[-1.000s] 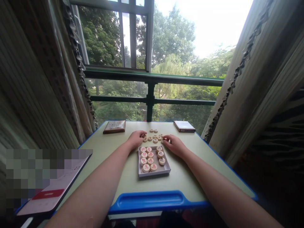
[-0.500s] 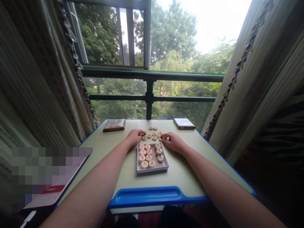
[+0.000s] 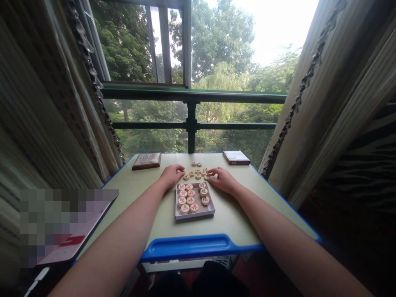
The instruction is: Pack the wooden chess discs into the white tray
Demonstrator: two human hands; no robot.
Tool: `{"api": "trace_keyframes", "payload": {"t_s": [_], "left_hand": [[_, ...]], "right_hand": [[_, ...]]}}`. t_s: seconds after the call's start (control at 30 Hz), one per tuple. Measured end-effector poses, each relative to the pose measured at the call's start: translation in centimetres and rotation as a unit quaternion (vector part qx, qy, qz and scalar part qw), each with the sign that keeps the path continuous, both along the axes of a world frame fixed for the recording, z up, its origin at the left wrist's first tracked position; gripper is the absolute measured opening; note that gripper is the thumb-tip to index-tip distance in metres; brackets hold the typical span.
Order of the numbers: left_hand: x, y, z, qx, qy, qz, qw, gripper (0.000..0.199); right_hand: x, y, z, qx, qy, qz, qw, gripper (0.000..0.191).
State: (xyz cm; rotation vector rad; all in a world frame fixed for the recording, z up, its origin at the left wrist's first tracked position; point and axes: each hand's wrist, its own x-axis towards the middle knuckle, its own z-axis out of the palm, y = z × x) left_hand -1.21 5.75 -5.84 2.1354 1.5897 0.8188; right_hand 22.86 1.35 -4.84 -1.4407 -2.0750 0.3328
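Observation:
An open square box [image 3: 194,215] stands on the pale table, with several red-marked round pieces [image 3: 190,199] on its left side and three dark-marked pieces [image 3: 203,192] on its right. Beyond it lies a loose cluster of round pieces [image 3: 198,175]. My left hand [image 3: 172,175] rests at the cluster's left edge, fingers bent and apart, holding nothing visible. On the right side of the cluster, my right hand [image 3: 223,180] has its thumb and fingers around a round piece [image 3: 207,177].
A dark-edged box [image 3: 146,161] lies at the table's back left and a white-topped box [image 3: 236,157] at the back right. A blue trough [image 3: 188,246] edges the front. At the left is a partly pixelated flat device [image 3: 77,241].
The whole view has shifted slightly, so table and box appear a little further left and higher. My left fingers are slightly away from the nearest piece; my right hand stays at the cluster.

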Motion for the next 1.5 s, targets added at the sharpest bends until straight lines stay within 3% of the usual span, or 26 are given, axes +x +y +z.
{"api": "trace_keyframes", "payload": {"t_s": [0.27,0.6,1.0,1.5], "left_hand": [[0.1,0.6,-0.7,-0.003,0.018,-0.006,1.0,0.044],[0.2,0.1,-0.1,0.022,-0.054,-0.008,0.998,0.035],[0.3,-0.3,0.3,0.015,-0.11,0.001,0.994,0.036],[0.5,-0.1,0.3,0.027,-0.187,-0.025,0.982,0.034]], "right_hand": [[-0.1,0.0,0.3,-0.006,-0.017,-0.005,1.0,0.027],[0.0,0.3,0.0,0.006,-0.008,0.0,1.0,0.022],[0.1,0.3,0.0,-0.002,-0.001,0.001,1.0,0.03],[0.2,0.7,-0.3,0.015,-0.009,0.018,1.0,0.022]]}}
